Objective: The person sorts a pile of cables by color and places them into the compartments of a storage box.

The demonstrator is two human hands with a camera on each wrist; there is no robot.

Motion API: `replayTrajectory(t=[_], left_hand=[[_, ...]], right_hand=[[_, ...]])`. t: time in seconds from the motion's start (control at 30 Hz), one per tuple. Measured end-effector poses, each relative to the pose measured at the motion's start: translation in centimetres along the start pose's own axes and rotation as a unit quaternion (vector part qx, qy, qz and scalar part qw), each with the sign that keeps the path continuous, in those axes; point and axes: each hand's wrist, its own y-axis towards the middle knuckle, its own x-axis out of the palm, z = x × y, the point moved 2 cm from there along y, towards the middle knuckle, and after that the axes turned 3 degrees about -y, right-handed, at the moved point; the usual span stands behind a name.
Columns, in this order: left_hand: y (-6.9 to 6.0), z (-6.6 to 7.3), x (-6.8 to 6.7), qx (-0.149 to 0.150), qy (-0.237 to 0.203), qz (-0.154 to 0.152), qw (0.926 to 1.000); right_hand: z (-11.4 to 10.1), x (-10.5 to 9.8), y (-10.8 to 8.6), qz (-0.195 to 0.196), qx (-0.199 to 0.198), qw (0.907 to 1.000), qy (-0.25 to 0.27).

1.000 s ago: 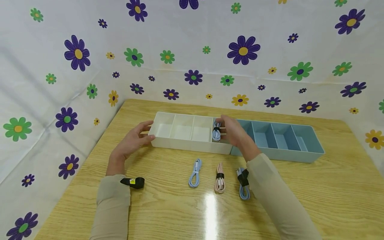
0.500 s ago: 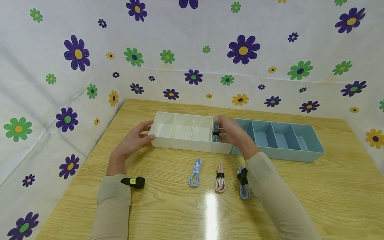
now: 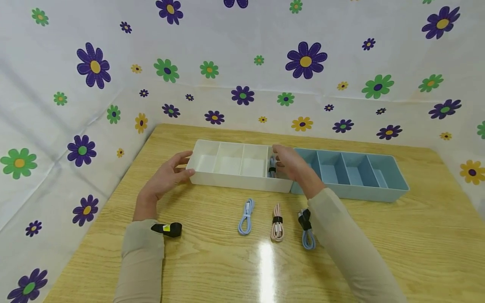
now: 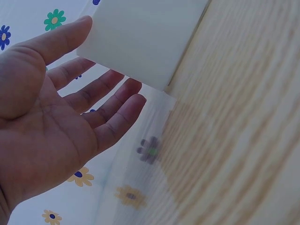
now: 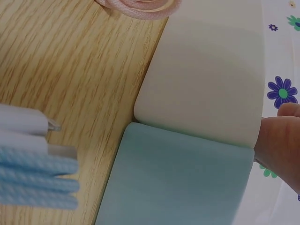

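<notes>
My left hand [image 3: 165,179] touches the left end of the white divided box [image 3: 238,182], thumb at the front corner and fingers loosely extended. In the left wrist view its palm is bare. My right hand [image 3: 293,165] reaches into the box's rightmost compartment. There, a coiled blue cable [image 3: 272,171] with a black strap stands beside the divider, next to my fingertips. The right wrist view hides most of that hand behind the box walls. In front of the boxes lie a light blue cable [image 3: 246,218], a pink cable [image 3: 277,229] and another blue cable [image 3: 308,240], all coiled.
A blue divided box [image 3: 350,191] stands end to end with the white one, its visible compartments bare. Both are on a wooden table [image 3: 212,261] before a flowered cloth [image 3: 242,80]. A black strap [image 3: 166,229] is at my left wrist.
The blue cable by my right hand has turned and sunk lower into the compartment, and my right fingers have loosened from it. My left hand stays at the white box's end.
</notes>
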Motion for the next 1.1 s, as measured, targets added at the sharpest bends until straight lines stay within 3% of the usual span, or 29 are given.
replayTrajectory(t=[0.27,0.57,1.1], left_hand=[[0.0,0.2,-0.1,0.008,0.005,0.002,1.0],[0.0,0.2,0.1,0.004,0.009,0.0,1.0],[0.1,0.1,0.1,0.002,0.017,0.004,0.9999]], right_hand=[[-0.5,-0.3,-0.5,-0.025,-0.009,0.9997,-0.003],[-1.0,-0.7,-1.2,-0.023,-0.013,0.9997,-0.004],[-1.1,-2.1,-3.7,-0.018,-0.056,0.9983,-0.003]])
